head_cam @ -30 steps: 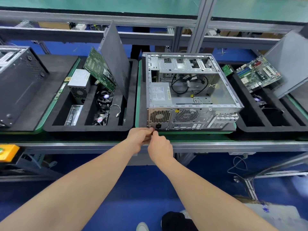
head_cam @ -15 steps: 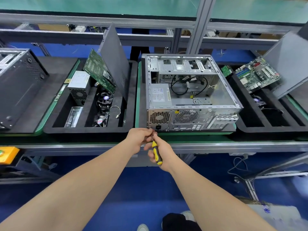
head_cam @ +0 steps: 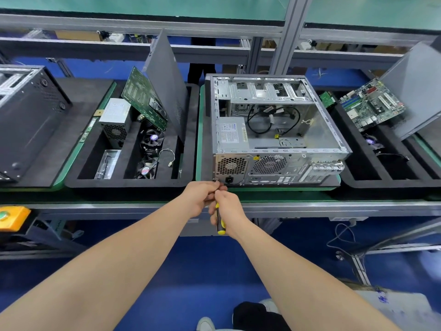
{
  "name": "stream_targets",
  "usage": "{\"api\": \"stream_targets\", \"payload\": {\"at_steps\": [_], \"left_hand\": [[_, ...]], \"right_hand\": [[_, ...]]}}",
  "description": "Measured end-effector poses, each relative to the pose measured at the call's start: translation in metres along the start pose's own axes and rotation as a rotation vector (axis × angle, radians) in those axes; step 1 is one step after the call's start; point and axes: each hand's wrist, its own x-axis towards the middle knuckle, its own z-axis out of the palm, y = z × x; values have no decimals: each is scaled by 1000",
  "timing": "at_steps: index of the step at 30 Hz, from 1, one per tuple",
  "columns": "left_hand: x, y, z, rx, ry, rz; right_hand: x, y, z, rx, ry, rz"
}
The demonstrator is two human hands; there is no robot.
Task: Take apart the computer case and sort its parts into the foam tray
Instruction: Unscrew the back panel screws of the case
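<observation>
The open computer case (head_cam: 274,130) lies on its side on a green-edged pad, its rear panel facing me, the power supply (head_cam: 232,133) and black cables still inside. My right hand (head_cam: 229,209) grips a yellow-and-black screwdriver (head_cam: 219,220), its shaft pointing up at the case's lower left rear corner. My left hand (head_cam: 201,195) pinches near the screwdriver's tip at that corner. The black foam tray (head_cam: 128,183) sits to the left, holding a power supply (head_cam: 115,118), fans (head_cam: 151,139), a green board (head_cam: 143,99) and a grey side panel (head_cam: 167,84).
A closed black case (head_cam: 28,120) lies at far left. Another foam tray (head_cam: 381,180) at right holds a motherboard (head_cam: 371,103) and a leaning panel (head_cam: 415,89). A metal rail (head_cam: 310,207) edges the bench front, with an orange box (head_cam: 13,217) at left.
The screwdriver's handle, hidden a second ago, now shows in my right hand. Both hands stay at the case's lower left rear corner, the right hand turning slightly.
</observation>
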Motion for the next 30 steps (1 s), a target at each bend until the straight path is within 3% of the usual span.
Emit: {"api": "stream_targets", "payload": {"at_steps": [8,12,15,18,24,30], "left_hand": [[1,-2,0,3,49,-21],[0,-5,5,-6,80,-2],[-1,-4,6,1,102,19],[-1,-2,6,17,106,41],[-4,2,8,-28,43,-3],[-3,3,3,-19,6,-39]], "right_hand": [[-1,-2,5,-1013,358,-346],[1,-2,8,-1144,383,-365],[1,-1,3,-998,372,-371],[3,2,-5,-727,245,-362],[-1,2,-15,255,-109,148],[-4,2,-12,586,-254,251]]}}
